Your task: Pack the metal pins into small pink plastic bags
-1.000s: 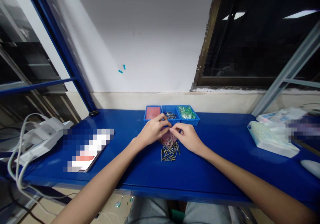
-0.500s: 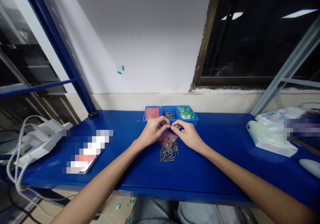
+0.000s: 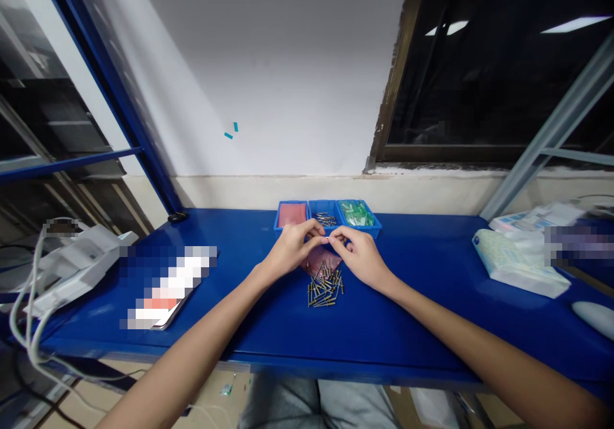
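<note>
Evidently, left hand and right hand have fingers pinched narrow in front of the blue tray, anything held too small to tell; loose rivets lie nearer the wearer than that tray, overlapping the pink bag; a brushing wrist could scatter them

A head-worn camera looks forward and down across a glossy blue tabletop toward a flat white wall. From near the front edge, its wide view frames the bare left hand and bare right hand.
</note>
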### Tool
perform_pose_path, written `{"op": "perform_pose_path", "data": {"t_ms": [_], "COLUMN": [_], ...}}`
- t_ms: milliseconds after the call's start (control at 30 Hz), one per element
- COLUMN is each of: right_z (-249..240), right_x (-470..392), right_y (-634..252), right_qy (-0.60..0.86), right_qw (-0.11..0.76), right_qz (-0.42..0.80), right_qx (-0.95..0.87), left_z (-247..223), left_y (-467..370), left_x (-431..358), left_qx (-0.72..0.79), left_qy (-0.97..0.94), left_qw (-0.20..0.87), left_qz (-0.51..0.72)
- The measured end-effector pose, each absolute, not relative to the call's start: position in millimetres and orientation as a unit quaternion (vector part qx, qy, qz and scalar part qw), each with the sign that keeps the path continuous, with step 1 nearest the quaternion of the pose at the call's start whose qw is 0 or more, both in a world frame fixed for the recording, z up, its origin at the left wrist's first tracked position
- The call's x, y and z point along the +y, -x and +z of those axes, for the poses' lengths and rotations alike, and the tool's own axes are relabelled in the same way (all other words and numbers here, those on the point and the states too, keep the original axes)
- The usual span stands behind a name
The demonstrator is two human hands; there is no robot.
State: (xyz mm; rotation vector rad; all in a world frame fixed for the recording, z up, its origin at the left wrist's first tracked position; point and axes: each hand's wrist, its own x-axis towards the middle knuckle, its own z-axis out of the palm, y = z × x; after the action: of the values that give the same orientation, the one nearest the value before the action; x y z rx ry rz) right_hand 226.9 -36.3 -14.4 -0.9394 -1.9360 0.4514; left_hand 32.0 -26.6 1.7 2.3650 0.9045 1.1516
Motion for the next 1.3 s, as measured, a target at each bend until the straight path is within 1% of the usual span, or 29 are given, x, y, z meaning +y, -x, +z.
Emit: {"op": "perform_pose_path", "data": {"t_ms": [67,167,233,300,367,467,567,633,700,900,1033,1167,1300], "right_z": [-13.8,-15.1,-16.9,-19.1,-21.5,-24.6,-25.5,-24.4,-22.2,-15.0,-12.5,-13.6,-17.3], "right_x": [-36.3,-37.0,-37.8,-38.3,-37.6,-35.3,-33.9,-33.9,-34.3,-35.2,-37.3,-36.4,-32.9], "right_y": [-227.1,-226.3,-225.2,-224.2,-223.6,-223.9,-225.2,-226.3,-227.4,-227.9,-225.4,-223.9,-224.7], "right_qy": [0.383,0.384,0.383,0.383,0.389,0.397,0.382,0.372,0.372,0.389,0.384,0.395,0.393], "right_qw": [0.457,0.461,0.456,0.445,0.441,0.447,0.446,0.444,0.442,0.457,0.454,0.454,0.457], "right_qz": [0.172,0.184,0.205,0.218,0.216,0.211,0.235,0.254,0.254,0.202,0.214,0.214,0.205], "right_qx": [-0.785,-0.779,-0.777,-0.780,-0.779,-0.773,-0.775,-0.775,-0.776,-0.774,-0.775,-0.770,-0.771], "left_z": [-0.8,-4.5,-4.8,-3.0,-0.6,0.6,-1.5,-3.4,-4.7,-5.9,-5.7,-5.7,-6.3], "left_y": [-31.1,-30.4,-30.7,-31.6,-33.4,-37.5,-41.4,-42.4,-41.5,-34.6,-33.2,-33.9,-37.0], "left_x": [-25.7,-23.9,-23.4,-24.0,-25.6,-28.4,-30.1,-30.1,-29.2,-25.5,-24.5,-24.1,-23.4], "left_qx": [0.324,0.350,0.355,0.345,0.335,0.332,0.342,0.345,0.337,0.323,0.326,0.339,0.349], "left_qy": [-0.857,-0.868,-0.859,-0.847,-0.841,-0.833,-0.811,-0.807,-0.820,-0.872,-0.867,-0.847,-0.796], "left_qw": [0.139,0.049,0.012,0.004,0.022,0.077,0.136,0.154,0.139,0.020,0.016,0.058,0.174], "left_qz": [0.376,0.349,0.369,0.405,0.424,0.435,0.455,0.453,0.442,0.367,0.377,0.404,0.462]}}
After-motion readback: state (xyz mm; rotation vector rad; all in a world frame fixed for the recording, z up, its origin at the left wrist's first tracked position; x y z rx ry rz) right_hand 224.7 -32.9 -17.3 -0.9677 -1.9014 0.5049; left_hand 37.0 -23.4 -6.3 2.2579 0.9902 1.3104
